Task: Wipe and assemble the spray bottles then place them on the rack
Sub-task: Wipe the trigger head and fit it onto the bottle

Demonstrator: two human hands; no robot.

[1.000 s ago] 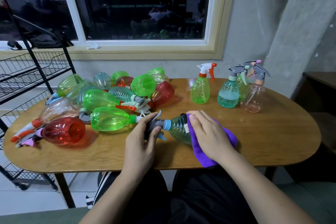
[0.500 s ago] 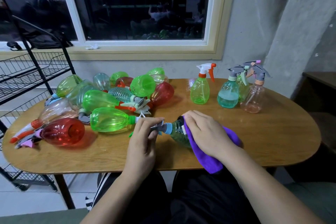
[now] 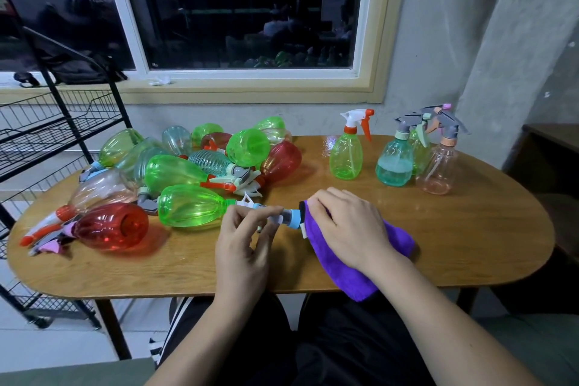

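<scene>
A spray bottle lies on its side near the table's front edge; only its grey and blue spray head (image 3: 289, 218) shows. My left hand (image 3: 244, 244) pinches that head with thumb and fingertips. My right hand (image 3: 347, 229) grips the purple cloth (image 3: 347, 273), which is wrapped over the bottle's body and hides it. A pile of green, red and clear bottles (image 3: 188, 178) lies at the left of the table. Upright stand a green bottle (image 3: 347, 155) with a white and orange head, a teal bottle (image 3: 394, 163) and a pink one (image 3: 438, 172), with another green one behind them.
A black wire rack (image 3: 47, 131) with several shelves stands left of the oval wooden table (image 3: 470, 229). Loose spray heads (image 3: 44, 235) lie at the table's left end. A window and grey wall are behind. A dark cabinet (image 3: 551, 153) is at the right.
My right hand has slid the cloth over the whole bottle body toward the neck. My left hand's fingers have shifted on the spray head, and the bottle has turned a little.
</scene>
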